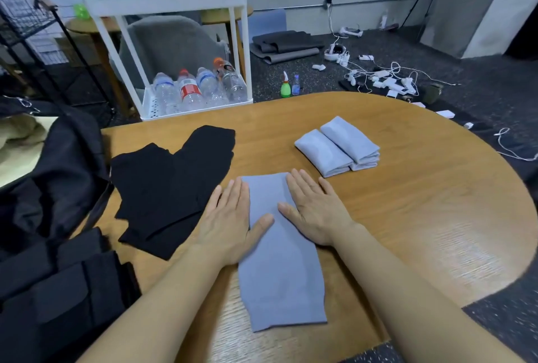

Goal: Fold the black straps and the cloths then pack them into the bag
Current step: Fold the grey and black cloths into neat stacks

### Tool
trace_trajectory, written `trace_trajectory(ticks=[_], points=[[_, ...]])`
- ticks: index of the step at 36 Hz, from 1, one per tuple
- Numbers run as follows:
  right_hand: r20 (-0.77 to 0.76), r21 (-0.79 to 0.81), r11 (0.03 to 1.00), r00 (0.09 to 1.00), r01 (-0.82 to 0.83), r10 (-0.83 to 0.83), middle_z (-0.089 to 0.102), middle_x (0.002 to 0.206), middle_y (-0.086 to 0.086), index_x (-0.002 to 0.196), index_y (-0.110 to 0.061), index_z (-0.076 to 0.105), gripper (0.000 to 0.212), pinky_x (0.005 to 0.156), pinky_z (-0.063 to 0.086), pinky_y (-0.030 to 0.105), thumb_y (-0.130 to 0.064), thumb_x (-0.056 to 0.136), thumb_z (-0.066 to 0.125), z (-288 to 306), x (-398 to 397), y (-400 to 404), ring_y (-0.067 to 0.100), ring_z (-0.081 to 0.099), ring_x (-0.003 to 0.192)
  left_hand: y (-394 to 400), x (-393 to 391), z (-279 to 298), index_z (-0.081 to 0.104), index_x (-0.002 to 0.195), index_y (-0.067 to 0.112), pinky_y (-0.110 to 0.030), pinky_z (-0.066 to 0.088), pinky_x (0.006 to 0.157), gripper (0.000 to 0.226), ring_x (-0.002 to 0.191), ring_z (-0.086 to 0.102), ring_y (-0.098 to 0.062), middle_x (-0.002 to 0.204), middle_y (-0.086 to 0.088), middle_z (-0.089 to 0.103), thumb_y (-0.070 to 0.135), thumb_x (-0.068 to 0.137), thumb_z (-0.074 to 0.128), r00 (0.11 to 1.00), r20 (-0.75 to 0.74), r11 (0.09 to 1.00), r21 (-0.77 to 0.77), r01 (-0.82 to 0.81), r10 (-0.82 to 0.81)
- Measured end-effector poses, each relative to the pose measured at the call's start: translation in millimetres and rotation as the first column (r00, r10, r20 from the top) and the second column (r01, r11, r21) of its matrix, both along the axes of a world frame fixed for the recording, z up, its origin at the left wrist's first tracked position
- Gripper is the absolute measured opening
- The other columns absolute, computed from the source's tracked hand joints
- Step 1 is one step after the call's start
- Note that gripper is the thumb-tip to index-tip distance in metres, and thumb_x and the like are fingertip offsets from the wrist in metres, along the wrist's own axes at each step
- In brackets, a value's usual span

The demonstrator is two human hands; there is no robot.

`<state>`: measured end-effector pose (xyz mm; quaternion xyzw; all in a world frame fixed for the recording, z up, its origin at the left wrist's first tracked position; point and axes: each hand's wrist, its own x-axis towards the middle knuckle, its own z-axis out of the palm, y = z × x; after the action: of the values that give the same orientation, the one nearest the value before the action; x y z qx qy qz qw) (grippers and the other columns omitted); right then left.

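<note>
Both hands, left hand (233,217) and right hand (313,211), press flat, fingers straight, on the blue cloth (279,269) lying mid-counter (407,217); soft, limp fabric, probably best pinched at its far corners.

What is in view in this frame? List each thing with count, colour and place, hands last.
table: one, brown wood, centre
flat cloth: one, blue, table centre, under both hands
folded cloths: about two, light blue, side by side, far right on the table
black straps: count unclear, black, left on the table
bag: one, black, left edge
cart: one, white, behind the table
bottles: four, clear plastic, cart's bottom shelf
spray bottle: one, green, floor
cables: several, white, floor
left hand: flat on the cloth's left edge
right hand: flat on the cloth's right edge
</note>
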<state>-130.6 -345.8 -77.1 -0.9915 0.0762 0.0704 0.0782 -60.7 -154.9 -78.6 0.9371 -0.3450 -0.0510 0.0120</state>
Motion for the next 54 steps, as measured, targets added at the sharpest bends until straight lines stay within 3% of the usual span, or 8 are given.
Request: trace_trajectory(ticks=[10,17,23,33,42,46,49,54], points=[[-0.018,0.055,0.994,0.995,0.097,-0.096,-0.011,0.163,-0.002,0.156,-0.016,-0.002,0.069,0.120,-0.007,0.033,-0.056,0.101,0.011,5,-18,-7,0.009,-0.014,0.148,25,-12,3,-0.006,0.155,0.008,-0.036,-0.013,0.120,0.107,0.150,-0.015,-0.014,0.164,-0.005,-0.010,0.071,0.072,-0.025,0.996,0.026,0.996,0.005,-0.091,0.091],[0.127,0.288,0.947,0.974,0.145,-0.188,0.023,0.160,-0.002,0.155,-0.018,0.020,0.061,0.119,0.009,0.033,-0.049,0.103,0.026,25,-56,4,0.013,0.008,0.149,47,-52,18,0.007,0.157,0.025,-0.033,-0.013,0.119,0.092,0.150,-0.008,-0.006,0.164,0.003,-0.007,0.071,0.080,-0.012,1.000,0.014,0.980,-0.198,0.027,-0.025],[0.410,0.358,0.933,0.902,-0.022,-0.136,0.061,0.129,0.002,0.138,-0.018,0.054,0.047,0.104,0.025,0.027,-0.031,0.094,0.047,33,-97,32,0.017,0.041,0.135,71,-88,22,0.063,0.119,0.029,-0.027,0.012,0.110,0.048,0.124,0.048,-0.009,0.139,0.005,0.052,0.061,0.092,0.039,0.968,0.128,0.858,-0.449,0.251,-0.216],[0.420,0.066,0.973,0.891,-0.219,0.172,0.069,0.094,-0.003,0.102,-0.018,0.065,0.036,0.093,0.042,0.037,-0.045,0.086,0.049,14,-135,60,0.018,0.058,0.100,81,-107,19,0.063,0.097,0.037,-0.041,0.011,0.111,0.035,0.099,0.055,0.003,0.096,0.027,0.060,0.066,0.079,0.054,0.932,0.114,0.867,-0.343,0.363,-0.345],[0.347,0.191,0.969,0.934,-0.159,0.085,0.060,0.134,-0.005,0.124,-0.018,0.064,0.067,0.107,0.033,0.027,-0.045,0.064,0.053,9,-148,63,0.016,0.051,0.125,73,-112,17,0.070,0.077,0.030,-0.035,0.018,0.111,0.023,0.073,0.062,-0.001,0.074,0.021,0.067,0.038,0.075,0.049,0.943,0.212,0.865,-0.386,0.321,-0.256],[0.366,0.262,0.960,0.931,-0.098,-0.005,0.063,0.126,-0.008,0.123,-0.023,0.064,0.065,0.103,0.033,0.024,-0.040,0.065,0.042,8,-145,65,0.015,0.052,0.121,69,-112,16,0.069,0.073,0.031,-0.031,0.016,0.112,0.025,0.069,0.059,0.002,0.065,0.019,0.065,0.041,0.077,0.047,0.983,0.142,0.848,-0.502,0.170,-0.113],[0.348,0.389,0.921,0.928,-0.012,-0.135,0.067,0.113,-0.006,0.118,-0.028,0.068,0.046,0.097,0.040,0.030,-0.031,0.074,0.054,8,-140,65,0.016,0.055,0.111,63,-109,21,0.061,0.066,0.029,-0.031,0.016,0.115,0.019,0.072,0.059,-0.002,0.059,0.015,0.065,0.034,0.084,0.057,0.992,-0.121,0.823,-0.565,-0.054,-0.018],[0.354,0.603,0.793,0.862,0.085,-0.362,0.070,0.081,-0.007,0.088,-0.026,0.073,0.045,0.080,0.048,0.038,-0.061,0.076,0.049,7,-128,66,0.013,0.059,0.085,66,-98,20,0.071,0.084,0.038,-0.042,0.041,0.105,0.037,0.093,0.064,-0.001,0.084,0.022,0.072,0.067,0.071,0.052,0.904,-0.427,0.701,-0.654,-0.284,-0.032]])
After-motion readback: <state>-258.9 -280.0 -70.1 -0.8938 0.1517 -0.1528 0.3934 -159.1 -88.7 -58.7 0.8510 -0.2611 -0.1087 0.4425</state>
